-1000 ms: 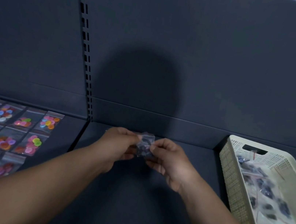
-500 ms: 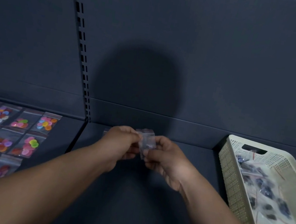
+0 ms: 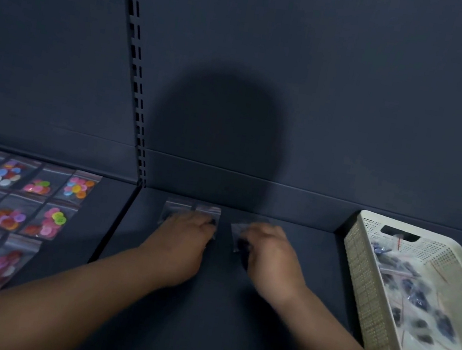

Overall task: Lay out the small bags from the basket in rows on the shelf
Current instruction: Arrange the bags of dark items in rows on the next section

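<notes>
Small bags with dark contents are being set down at the far edge of a dark shelf (image 3: 279, 302), close to its back wall. Two bags (image 3: 193, 211) lie side by side at far left of this bay, tops toward the wall, and the left hand (image 3: 184, 237) rests palm-down across them, fingers flattened, covering most of both. Just to the right, the right hand (image 3: 269, 249) presses on a third bag (image 3: 237, 234), whose left corner shows past the fingertips; it sits slightly tilted and a little nearer than the other two. Whether either hand pinches anything cannot be told; both look flat and pressing. The third bag's long axis runs near-to-far, roughly matching its neighbours, so lining it up is probably a small nudge to the far left, and the right hand is already on it. A cream perforated basket (image 3: 359, 269) stands at the right, still holding many more bags (image 3: 415, 298), nearer the right hand. Beyond an upright slotted post (image 3: 135, 85) on the left, the next bay holds bags of coloured buttons (image 3: 10, 201) already in rows. Plenty of bare shelf remains to the right and near side.
</notes>
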